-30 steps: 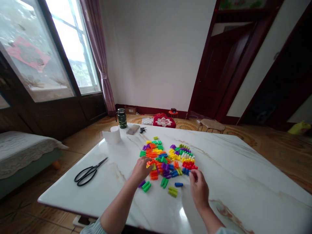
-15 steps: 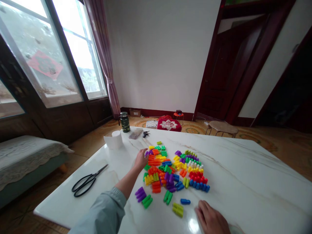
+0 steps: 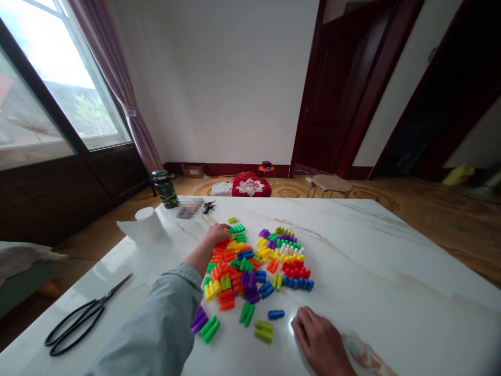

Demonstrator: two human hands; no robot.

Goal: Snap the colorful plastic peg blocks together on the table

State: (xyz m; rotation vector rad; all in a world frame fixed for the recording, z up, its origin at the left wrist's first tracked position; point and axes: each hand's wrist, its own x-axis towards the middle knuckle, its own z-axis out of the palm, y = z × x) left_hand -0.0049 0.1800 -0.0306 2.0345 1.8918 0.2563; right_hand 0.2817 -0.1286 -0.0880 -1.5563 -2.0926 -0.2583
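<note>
A heap of small plastic pegs in many colours [image 3: 250, 261] lies on the white marble table [image 3: 391, 271]. My left hand [image 3: 218, 233] reaches to the far left edge of the heap, fingers curled on pegs beside a green cluster [image 3: 236, 228]; what it grips is hidden. My right hand [image 3: 321, 342] rests on the table near the front edge, fingers loosely curled, holding nothing I can see. A lone blue peg [image 3: 276, 314] and a yellow-green pair [image 3: 263, 331] lie just left of it. Sorted rows of red [image 3: 295, 270] and blue pegs [image 3: 298, 283] sit at the heap's right.
Black scissors [image 3: 80, 316] lie at the table's left front. A toilet-paper roll [image 3: 144, 224], a dark green bottle [image 3: 165, 189] and keys [image 3: 208, 207] stand at the far left corner. A stool [image 3: 331, 184] and red cushion [image 3: 250, 187] are on the floor beyond.
My left hand has moved from the heap's near side to its far left edge. My right hand has drawn back from the red pegs to the table's front. The view has swung right.
</note>
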